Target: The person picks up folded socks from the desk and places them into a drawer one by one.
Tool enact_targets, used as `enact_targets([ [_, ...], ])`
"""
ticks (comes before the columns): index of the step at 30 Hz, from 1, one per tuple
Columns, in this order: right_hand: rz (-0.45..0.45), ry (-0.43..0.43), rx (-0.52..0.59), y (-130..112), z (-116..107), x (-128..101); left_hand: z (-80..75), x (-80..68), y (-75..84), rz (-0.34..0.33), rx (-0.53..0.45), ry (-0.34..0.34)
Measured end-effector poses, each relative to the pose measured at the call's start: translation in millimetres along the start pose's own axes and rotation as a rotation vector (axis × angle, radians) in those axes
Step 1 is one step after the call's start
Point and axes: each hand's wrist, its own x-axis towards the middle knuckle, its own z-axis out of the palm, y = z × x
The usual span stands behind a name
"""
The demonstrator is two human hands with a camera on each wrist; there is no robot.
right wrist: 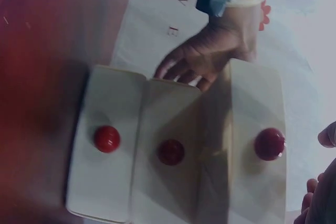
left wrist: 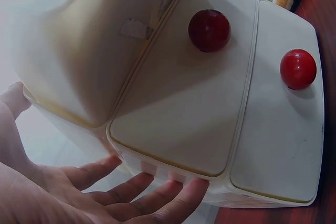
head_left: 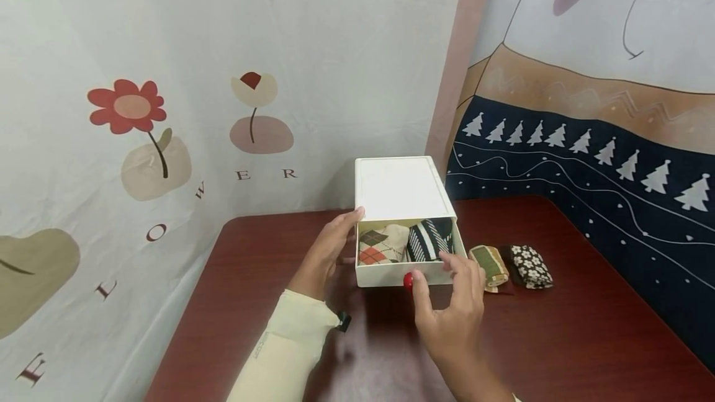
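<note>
1. The right hand [head_left: 455, 309] grasps nothing: its thumb and fingers are spread apart in front of a pulled-out drawer [head_left: 380, 276]. The thumb is near the drawer's round red knob [head_left: 408, 281], and the right wrist view shows a gap between them. Whether a fingertip touches the drawer's front rim, I cannot tell.

2. The left hand [head_left: 326, 250] is unclenched. Its fairly straight fingers rest their tips against the side of a white cabinet [head_left: 402, 188], with the thumb up by the top front corner.

3. The drawer is the top one of three and sticks out toward the person. Two rolled bundles of cloth lie in it side by side: on the left a beige argyle bundle [head_left: 382, 247] with red and green diamonds, on the right a black-and-white striped bundle [head_left: 429, 241].

4. Below it, the middle and bottom drawers are closed, each with a red knob of its own, the middle knob [left wrist: 209, 30] and the bottom knob [left wrist: 298, 69].

5. The cabinet stands on a dark red-brown table [head_left: 240, 327]. Just to its right lie a green bundle [head_left: 490, 265] with yellowish edges and, next to that, a black bundle [head_left: 530, 267] with white flowers.

6. A cream sleeve [head_left: 296, 334] covers the left forearm. Behind the table hang a pale backdrop [head_left: 335, 48] printed with flowers and letters and, at right, a navy backdrop [head_left: 642, 222] with white trees.
</note>
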Motion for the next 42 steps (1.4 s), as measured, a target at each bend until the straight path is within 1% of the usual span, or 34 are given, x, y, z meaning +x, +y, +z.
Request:
enact_targets([
  [2, 0.050, -0.014, -0.007, -1.0, 0.2, -6.3, 0.3, -0.7, 0.4, -0.006, -0.008, -0.008],
  [4, 0.084, -0.035, -0.027, -1.9, 0.7, -11.9, 0.5, -0.4, 0.6, 0.001, -0.005, -0.004],
  [7, 0.103, -0.066, -0.078, -2.2, 1.3, -16.3, 0.8, -0.3, 1.8, -0.005, -0.004, 0.004],
  [9, 0.109, -0.100, -0.127, -2.3, 1.5, -17.2, 1.1, 0.5, 2.3, -0.006, -0.003, 0.010],
  [12, 0.147, -0.180, -0.209, -3.8, 0.8, -16.9, 1.3, 1.8, 2.1, -0.004, 0.000, 0.014],
  [15, 0.179, -0.243, -0.253, -5.1, 0.6, -16.7, 1.2, 2.3, 1.0, -0.004, 0.000, 0.012],
  [18, 0.179, -0.259, -0.240, -5.1, 1.1, -15.8, 1.0, 2.4, 0.1, -0.009, 0.001, 0.011],
  [21, 0.164, -0.254, -0.213, -5.1, 2.0, -12.9, 0.0, 3.1, -0.7, -0.007, 0.011, 0.015],
  [24, 0.167, -0.257, -0.205, -5.0, 3.5, -8.9, -0.4, 2.8, -0.5, -0.009, 0.011, 0.014],
  [32, 0.263, -0.317, -0.200, -0.6, 12.6, 0.5, 0.3, 0.6, 1.3, -0.013, 0.004, 0.011],
  [39, 0.300, -0.348, -0.211, 6.5, 22.6, 9.9, 1.9, -0.1, 1.8, -0.012, 0.009, -0.007],
  [42, 0.320, -0.363, -0.217, 9.5, 26.5, 13.8, 1.6, -0.8, 1.9, -0.012, 0.026, 0.004],
])
